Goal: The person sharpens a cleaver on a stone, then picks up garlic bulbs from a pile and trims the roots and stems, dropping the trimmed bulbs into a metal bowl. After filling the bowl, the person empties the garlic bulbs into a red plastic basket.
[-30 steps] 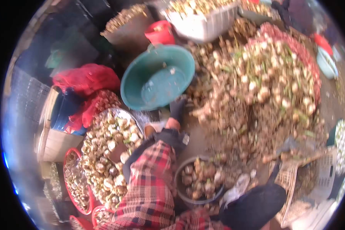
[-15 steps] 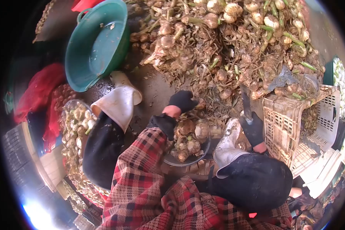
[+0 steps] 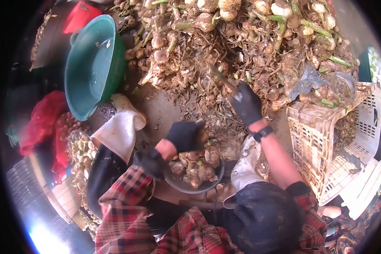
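Observation:
My left hand point(image 3: 184, 136), in a black glove, is closed around a brownish garlic bulb point(image 3: 204, 135), mostly hidden by the fingers. Just below it, a clear bowl point(image 3: 194, 190) between my boots holds several dirty garlic bulbs point(image 3: 198, 171). My right hand point(image 3: 246, 106), also gloved in black, grips a knife whose dark blade point(image 3: 223, 79) points up and left over the heap. In front of both hands lies a large pile of garlic point(image 3: 199, 55) with stems, roots and dry leaves.
A green basin point(image 3: 91, 67) stands tilted at upper left, near a red container point(image 3: 81, 17). Red mesh point(image 3: 44, 122) and a container of paler bulbs point(image 3: 82, 158) are at left. A white plastic crate point(image 3: 311, 144) lies at right. White boots point(image 3: 120, 129) flank the bowl.
My right hand has swung up and left with the knife, from beside the crate to the pile's near edge. My left hand has lowered towards the bowl. The view has shifted slightly.

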The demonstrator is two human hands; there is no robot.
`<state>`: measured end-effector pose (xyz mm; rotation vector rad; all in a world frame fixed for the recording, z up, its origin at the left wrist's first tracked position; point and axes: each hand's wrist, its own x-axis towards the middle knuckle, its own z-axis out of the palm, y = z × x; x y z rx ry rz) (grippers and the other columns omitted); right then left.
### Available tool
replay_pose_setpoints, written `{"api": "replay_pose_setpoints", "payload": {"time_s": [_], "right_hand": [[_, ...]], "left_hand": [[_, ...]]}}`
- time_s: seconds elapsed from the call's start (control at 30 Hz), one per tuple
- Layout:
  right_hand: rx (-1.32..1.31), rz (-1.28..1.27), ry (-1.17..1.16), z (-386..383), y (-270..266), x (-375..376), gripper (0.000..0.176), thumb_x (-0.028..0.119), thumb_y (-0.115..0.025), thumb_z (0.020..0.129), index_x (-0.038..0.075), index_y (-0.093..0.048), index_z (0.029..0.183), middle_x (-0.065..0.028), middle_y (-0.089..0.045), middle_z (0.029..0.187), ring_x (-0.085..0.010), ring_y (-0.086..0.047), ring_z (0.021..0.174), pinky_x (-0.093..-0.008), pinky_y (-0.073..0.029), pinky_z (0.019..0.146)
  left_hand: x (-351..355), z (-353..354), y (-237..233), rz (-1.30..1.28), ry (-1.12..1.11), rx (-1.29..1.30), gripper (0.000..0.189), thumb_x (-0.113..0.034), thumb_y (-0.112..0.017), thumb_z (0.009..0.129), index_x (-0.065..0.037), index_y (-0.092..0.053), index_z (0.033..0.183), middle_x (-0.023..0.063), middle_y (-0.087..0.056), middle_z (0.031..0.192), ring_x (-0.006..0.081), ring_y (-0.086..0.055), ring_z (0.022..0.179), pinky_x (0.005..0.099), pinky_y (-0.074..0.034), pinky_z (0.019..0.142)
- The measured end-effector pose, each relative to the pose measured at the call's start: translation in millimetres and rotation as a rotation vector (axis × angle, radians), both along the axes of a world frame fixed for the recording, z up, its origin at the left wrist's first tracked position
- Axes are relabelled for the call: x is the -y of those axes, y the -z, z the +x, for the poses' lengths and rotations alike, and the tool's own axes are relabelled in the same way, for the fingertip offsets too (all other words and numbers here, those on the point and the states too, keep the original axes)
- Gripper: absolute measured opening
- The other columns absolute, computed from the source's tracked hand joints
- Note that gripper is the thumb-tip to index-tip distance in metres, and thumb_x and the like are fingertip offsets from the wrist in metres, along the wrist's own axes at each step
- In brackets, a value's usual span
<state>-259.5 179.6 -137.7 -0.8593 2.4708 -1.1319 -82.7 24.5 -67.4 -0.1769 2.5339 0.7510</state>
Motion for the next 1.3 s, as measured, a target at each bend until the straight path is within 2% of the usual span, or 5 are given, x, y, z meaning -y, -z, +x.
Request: {"api": "replay_pose_setpoints", "payload": {"time_s": [0.27,0.47,1.0,1.1,1.3], "right_hand": [[0.160,0.230,-0.141,26.9,26.6,8.1,0.023,0.017,-0.066,0.075,0.009,-0.057,0.095,-0.0139,-0.063,0.086,-0.0359,-0.062,0.079,-0.0427,-0.050,0.068],[0.275,-0.088,0.202,34.3,19.0,-35.3,0.020,0.012,-0.073,0.071,0.005,-0.059,0.085,-0.0134,-0.065,0.076,-0.0290,-0.065,0.070,-0.0369,-0.051,0.064],[0.283,-0.205,0.332,35.5,10.0,-80.6,0.023,0.014,-0.071,0.074,0.001,-0.061,0.089,-0.0140,-0.065,0.076,-0.0258,-0.065,0.071,-0.0336,-0.050,0.067],[0.237,-0.256,0.306,35.1,-8.6,-77.5,0.020,0.014,-0.072,0.075,0.002,-0.062,0.088,-0.0123,-0.065,0.074,-0.0243,-0.065,0.067,-0.0325,-0.050,0.063],[0.125,-0.212,0.129,33.8,-63.0,-60.6,0.018,0.013,-0.071,0.077,0.005,-0.056,0.083,-0.0115,-0.062,0.071,-0.0287,-0.064,0.065,-0.0336,-0.050,0.058]], "left_hand": [[-18.4,22.9,-35.6,-0.016,0.449,0.288,0.047,-0.038,-0.070,0.071,-0.008,-0.059,0.106,0.0168,-0.063,0.090,0.0347,-0.063,0.082,0.0438,-0.051,0.072],[-21.4,-57.8,25.5,0.209,-0.443,-0.103,0.064,-0.039,-0.068,0.077,-0.006,-0.048,0.129,0.0175,-0.064,0.109,0.0339,-0.062,0.099,0.0415,-0.048,0.086],[-34.3,-72.3,100.7,-0.038,-0.475,0.292,0.056,-0.035,-0.071,0.071,-0.004,-0.058,0.116,0.0190,-0.065,0.108,0.0341,-0.063,0.096,0.0397,-0.050,0.084],[-22.7,-62.3,70.1,0.621,-0.726,-0.228,0.065,-0.007,-0.075,0.068,-0.003,-0.049,0.128,0.0117,-0.060,0.116,0.0218,-0.062,0.093,0.0329,-0.048,0.086],[-28.6,-62.8,4.1,0.350,-0.473,-0.644,0.076,-0.015,-0.076,0.070,-0.003,-0.038,0.134,0.0141,-0.055,0.118,0.0233,-0.054,0.112,0.0336,-0.042,0.098]]}}
